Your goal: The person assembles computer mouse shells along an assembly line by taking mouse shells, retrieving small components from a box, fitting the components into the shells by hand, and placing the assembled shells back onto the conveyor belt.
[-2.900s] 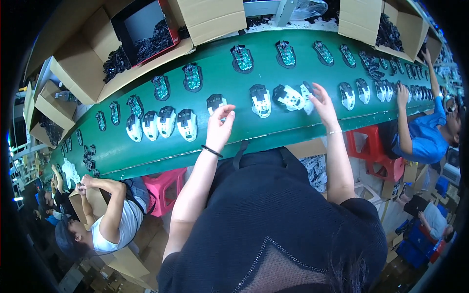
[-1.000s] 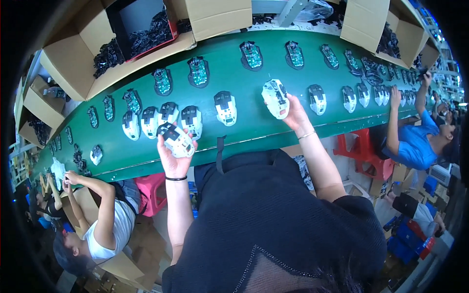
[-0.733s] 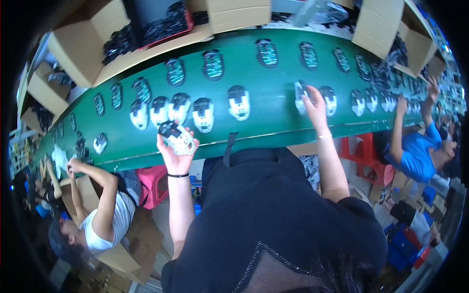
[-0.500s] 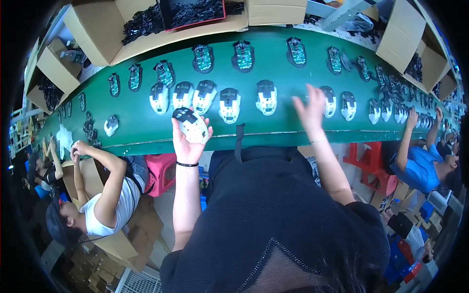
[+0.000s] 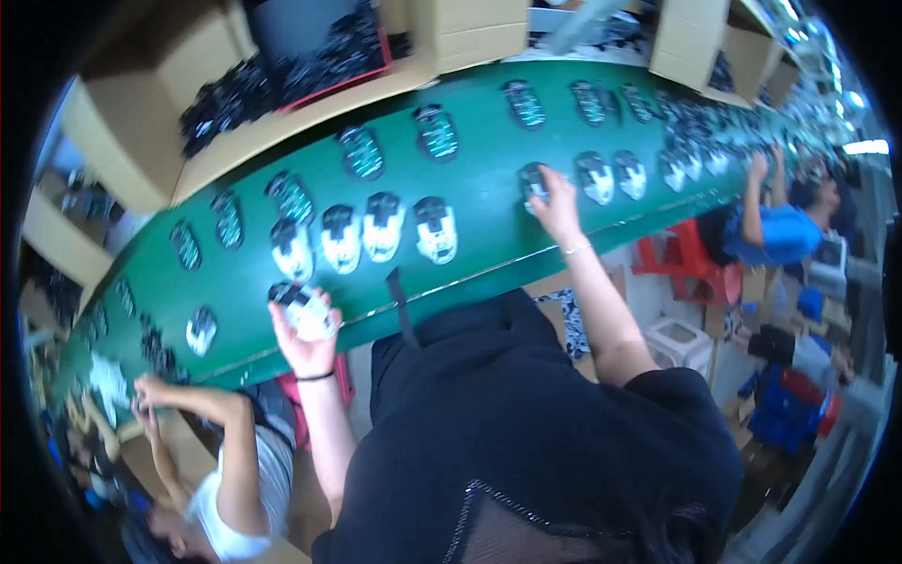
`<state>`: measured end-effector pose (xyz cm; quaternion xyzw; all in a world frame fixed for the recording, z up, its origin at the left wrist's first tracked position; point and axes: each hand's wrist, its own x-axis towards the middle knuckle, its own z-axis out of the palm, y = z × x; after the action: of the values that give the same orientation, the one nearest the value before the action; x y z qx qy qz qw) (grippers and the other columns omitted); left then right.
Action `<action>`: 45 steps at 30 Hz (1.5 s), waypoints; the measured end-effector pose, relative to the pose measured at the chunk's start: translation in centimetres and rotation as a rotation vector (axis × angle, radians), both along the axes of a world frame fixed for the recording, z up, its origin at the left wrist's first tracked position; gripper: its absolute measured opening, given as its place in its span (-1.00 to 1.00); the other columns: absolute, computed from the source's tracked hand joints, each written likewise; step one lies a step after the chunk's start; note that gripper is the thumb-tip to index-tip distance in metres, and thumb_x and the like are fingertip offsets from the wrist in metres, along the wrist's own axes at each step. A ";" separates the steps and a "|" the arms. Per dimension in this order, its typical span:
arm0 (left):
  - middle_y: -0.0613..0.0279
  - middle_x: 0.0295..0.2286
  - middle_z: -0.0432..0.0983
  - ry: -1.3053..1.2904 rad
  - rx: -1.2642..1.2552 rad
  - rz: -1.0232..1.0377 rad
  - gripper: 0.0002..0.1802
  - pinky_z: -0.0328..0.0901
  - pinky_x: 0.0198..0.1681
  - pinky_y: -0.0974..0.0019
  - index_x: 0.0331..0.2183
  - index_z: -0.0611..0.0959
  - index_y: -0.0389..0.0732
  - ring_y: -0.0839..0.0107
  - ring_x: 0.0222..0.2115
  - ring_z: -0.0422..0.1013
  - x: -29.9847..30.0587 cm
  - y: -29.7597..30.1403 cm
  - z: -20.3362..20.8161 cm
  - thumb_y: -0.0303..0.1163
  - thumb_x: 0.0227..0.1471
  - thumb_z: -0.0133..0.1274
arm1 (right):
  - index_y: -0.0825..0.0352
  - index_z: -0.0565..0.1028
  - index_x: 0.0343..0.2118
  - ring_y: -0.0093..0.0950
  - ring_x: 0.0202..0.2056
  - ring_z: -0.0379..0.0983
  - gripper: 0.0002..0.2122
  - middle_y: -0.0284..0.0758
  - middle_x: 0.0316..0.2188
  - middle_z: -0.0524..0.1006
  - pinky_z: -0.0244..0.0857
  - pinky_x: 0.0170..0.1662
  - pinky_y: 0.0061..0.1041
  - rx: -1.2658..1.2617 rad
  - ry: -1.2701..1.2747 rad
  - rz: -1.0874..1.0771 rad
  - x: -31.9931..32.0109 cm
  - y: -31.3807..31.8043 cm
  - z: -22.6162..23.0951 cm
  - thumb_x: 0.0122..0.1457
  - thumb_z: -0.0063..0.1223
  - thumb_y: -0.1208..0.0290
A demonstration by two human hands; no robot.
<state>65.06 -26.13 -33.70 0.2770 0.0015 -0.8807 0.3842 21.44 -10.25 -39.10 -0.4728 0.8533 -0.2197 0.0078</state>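
My left hand (image 5: pixel 307 350) is closed around a white and black computer mouse shell (image 5: pixel 310 314), held palm up over the near edge of the green bench. Farther right, my right hand (image 5: pixel 559 209) has its fingers on another mouse shell (image 5: pixel 535 185) on the bench surface; the hand partly covers it. Between my hands, a row of white and black mouse shells includes one mouse shell (image 5: pixel 435 230) standing apart from a cluster of three. Behind them lie mouse bases with green circuit boards, such as this mouse base (image 5: pixel 438 132).
Cardboard boxes line the far side, one box (image 5: pixel 484 36) beside a heap of black parts (image 5: pixel 225 108). A co-worker in a white top (image 5: pixel 249 489) sits at left, another in a blue shirt (image 5: pixel 785 230) at right. A red stool (image 5: pixel 686 268) stands by the bench.
The whole view has tilted and shifted. My right hand, spread above the bench before, is now on a mouse shell. My left hand still holds its mouse shell.
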 end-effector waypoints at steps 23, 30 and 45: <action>0.03 -0.32 0.44 0.030 0.029 0.006 -0.42 0.29 -0.34 0.14 -0.07 0.43 -0.10 0.17 -0.32 0.34 -1.5 0.3 2.7 0.12 0.02 -0.13 | 0.39 0.29 0.01 -0.26 -0.06 0.32 -0.49 -0.13 -0.10 0.39 0.20 0.02 -0.36 -0.298 -1.037 0.092 12.3 -7.8 -0.1 -0.02 0.07 0.29; 0.06 -0.26 0.45 0.040 -0.030 -0.075 -0.45 0.33 -0.28 0.15 0.01 0.36 -0.06 0.17 -0.25 0.41 -2.8 -1.3 3.4 0.01 0.03 -0.11 | 0.42 0.29 0.01 -0.31 -0.04 0.34 -0.62 -0.14 -0.06 0.39 0.21 0.03 -0.43 -0.517 -1.761 -0.048 5.0 -5.3 2.9 0.09 -0.19 0.45; 0.02 -0.33 0.36 0.180 0.010 -0.064 -0.32 0.20 -0.52 0.38 -0.01 0.34 -0.22 0.30 -0.43 0.28 3.5 -5.4 2.6 0.12 0.02 -0.18 | 0.28 0.25 0.05 -0.13 0.02 0.20 -0.34 -0.08 0.00 0.29 0.14 0.05 -0.25 0.241 -0.159 0.007 5.8 -7.6 3.4 -0.16 0.25 0.27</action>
<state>68.56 -31.54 -31.10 0.1986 0.0316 -0.9138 0.3529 27.21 -17.84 -35.71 -0.4524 0.8686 -0.1522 0.1327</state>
